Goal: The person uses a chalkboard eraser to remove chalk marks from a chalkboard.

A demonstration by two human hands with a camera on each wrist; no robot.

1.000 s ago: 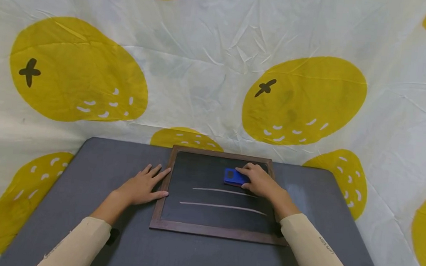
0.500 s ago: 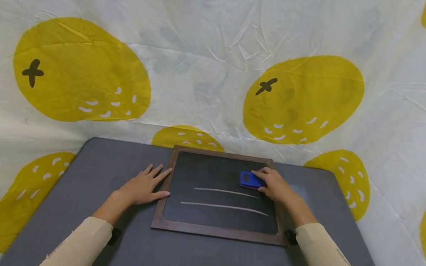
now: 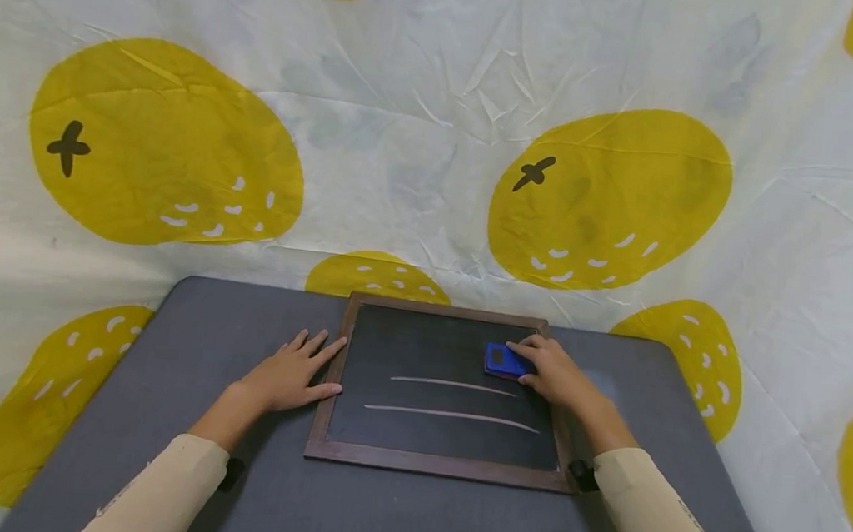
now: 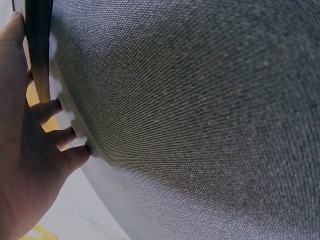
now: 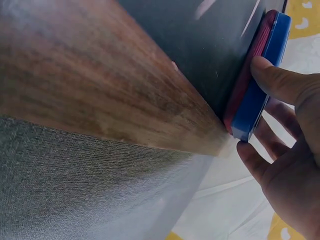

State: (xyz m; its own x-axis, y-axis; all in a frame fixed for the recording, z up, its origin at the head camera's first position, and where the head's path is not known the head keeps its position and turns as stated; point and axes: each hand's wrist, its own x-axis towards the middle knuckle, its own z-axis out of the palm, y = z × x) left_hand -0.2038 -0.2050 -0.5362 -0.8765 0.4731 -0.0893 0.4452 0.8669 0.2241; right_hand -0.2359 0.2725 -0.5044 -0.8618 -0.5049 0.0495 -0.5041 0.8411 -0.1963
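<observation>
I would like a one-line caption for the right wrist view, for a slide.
The right hand grips a blue eraser, its red pad facing the blackboard, near the brown frame.

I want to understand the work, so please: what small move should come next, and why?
Probably the right hand should draw the blue eraser nearer, onto the upper chalk line: the eraser sits just beyond that line, its red pad facing the chalkboard, and the left hand rests at the frame.

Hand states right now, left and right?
Left hand: open, fingers spread, at the left edge of the black, brown-wood-framed rectangular chalkboard.
Right hand: holding the blue, red-padded rectangular eraser.
</observation>
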